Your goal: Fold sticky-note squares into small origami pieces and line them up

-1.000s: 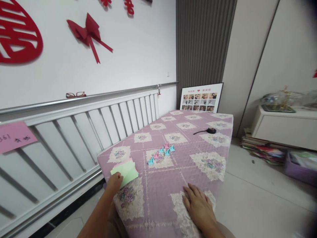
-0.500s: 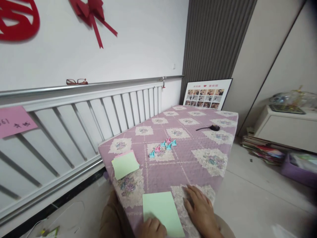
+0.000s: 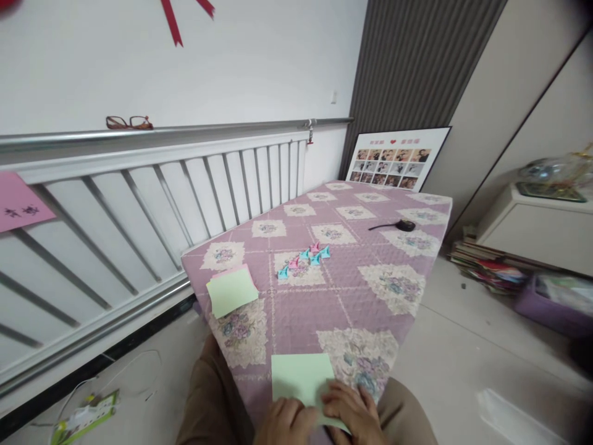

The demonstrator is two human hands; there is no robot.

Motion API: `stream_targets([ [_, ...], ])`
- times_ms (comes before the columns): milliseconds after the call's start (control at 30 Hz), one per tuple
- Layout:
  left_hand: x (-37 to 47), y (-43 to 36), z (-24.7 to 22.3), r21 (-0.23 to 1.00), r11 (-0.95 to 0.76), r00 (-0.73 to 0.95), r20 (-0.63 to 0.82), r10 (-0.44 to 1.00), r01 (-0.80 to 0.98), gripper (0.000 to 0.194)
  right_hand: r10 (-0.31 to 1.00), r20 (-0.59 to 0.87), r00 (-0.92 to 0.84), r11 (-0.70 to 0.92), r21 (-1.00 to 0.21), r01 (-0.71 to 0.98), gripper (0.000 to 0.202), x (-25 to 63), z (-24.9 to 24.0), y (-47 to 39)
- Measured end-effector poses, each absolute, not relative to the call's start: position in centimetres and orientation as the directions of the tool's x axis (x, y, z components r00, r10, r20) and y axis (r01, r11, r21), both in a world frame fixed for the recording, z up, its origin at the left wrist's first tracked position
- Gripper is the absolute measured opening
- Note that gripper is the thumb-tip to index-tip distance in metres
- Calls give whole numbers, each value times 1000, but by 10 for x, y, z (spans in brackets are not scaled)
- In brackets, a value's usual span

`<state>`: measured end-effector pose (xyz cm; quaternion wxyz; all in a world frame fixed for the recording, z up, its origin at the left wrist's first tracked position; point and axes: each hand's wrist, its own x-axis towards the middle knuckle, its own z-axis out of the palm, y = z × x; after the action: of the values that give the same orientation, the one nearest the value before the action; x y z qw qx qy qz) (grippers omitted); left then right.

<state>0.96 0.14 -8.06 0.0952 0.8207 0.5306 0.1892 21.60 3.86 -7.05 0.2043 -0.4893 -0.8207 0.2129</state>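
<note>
A light green sheet of paper (image 3: 301, 374) lies at the near end of the table, its near part covered by my hands. My left hand (image 3: 287, 423) is closed at the sheet's near edge, fingers curled onto it. Beside it, my right hand (image 3: 349, 411) has its fingers bent over the sheet's near right corner, with the thumb side low and partly hidden. Farther up the table sit several small folded paper pieces (image 3: 315, 259), blue and pink. A stack of coloured paper (image 3: 232, 292), green on top, rests by the left edge.
A floral purple tablecloth (image 3: 296, 321) covers the table. A black round object with a strap (image 3: 406, 225) lies toward the far right. A white radiator (image 3: 208, 191) runs along the left, with eyeglasses (image 3: 128, 122) on the pipe above. A photo board (image 3: 393, 161) leans behind the table.
My right hand has moved left and nearer, from the tablecloth onto the green sheet. My left hand remains at its near edge. The view has tilted downward.
</note>
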Motion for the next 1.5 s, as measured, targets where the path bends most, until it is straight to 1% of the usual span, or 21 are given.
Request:
stream_targets([
  [33,0,3,-76,396,-419,369,199,908,817,49,883,135,-450,441,-570,693,13,215,-66,42],
  [100,-20,5,-68,455,-358,319,163,934,816,58,869,133,-476,452,-602,658,12,214,-60,46],
  [133,-29,6,-65,480,-334,298,152,942,811,57,865,122,-487,451,-615,647,12,214,-58,47],
  [200,-40,7,-63,525,-288,271,112,956,801,48,865,104,-491,437,-636,636,11,214,-56,46],
  [267,-43,7,-65,556,-238,230,86,969,797,37,886,110,-450,404,-659,634,9,215,-56,46],
  [300,-42,8,-66,568,-201,194,73,978,798,35,906,125,-404,376,-673,636,12,215,-57,46],
  [333,-39,8,-68,580,-156,150,59,987,800,35,928,138,-347,341,-689,639,16,214,-57,47],
  [400,-35,9,-70,606,-64,52,37,998,793,42,960,142,-240,266,-719,642,25,211,-57,51],
  [433,-34,10,-71,611,-29,-1,49,999,791,47,970,132,-202,233,-728,644,28,209,-57,53],
  [467,-34,10,-71,603,-18,-45,89,995,798,50,977,116,-177,204,-732,650,29,207,-57,55],
  [500,-33,10,-71,575,-39,-63,157,986,817,52,982,97,-159,179,-732,657,30,205,-56,57],
  [533,-33,10,-70,525,-97,-37,239,970,846,53,986,82,-142,157,-729,666,31,203,-56,59],
  [567,-32,10,-69,450,-184,37,315,948,874,54,990,70,-122,135,-726,675,32,201,-55,60],
  [633,-26,10,-66,255,-421,296,412,862,871,54,995,52,-87,97,-723,684,35,198,-55,62],
  [700,-16,12,-65,60,-605,519,452,726,794,52,996,40,-75,80,-727,682,38,197,-55,63],
  [767,-3,15,-67,-85,-632,589,472,656,771,46,997,41,-72,79,-724,685,41,197,-57,65],
  [800,2,17,-69,-122,-618,591,481,647,776,43,996,51,-68,84,-715,694,43,197,-58,66],
  [867,10,21,-76,-158,-568,555,527,643,808,37,995,81,-62,101,-687,719,46,197,-60,67],
  [1000,15,24,-88,-172,-478,475,609,636,861,33,991,111,-81,132,-615,777,46,194,-64,71],
  [1200,14,25,-94,-185,-457,478,544,690,870,35,987,126,-100,153,-531,834,46,192,-67,73],
  [1500,16,29,-93,-132,-447,435,578,691,885,33,980,152,-128,184,-460,869,43,192,-69,76],
])
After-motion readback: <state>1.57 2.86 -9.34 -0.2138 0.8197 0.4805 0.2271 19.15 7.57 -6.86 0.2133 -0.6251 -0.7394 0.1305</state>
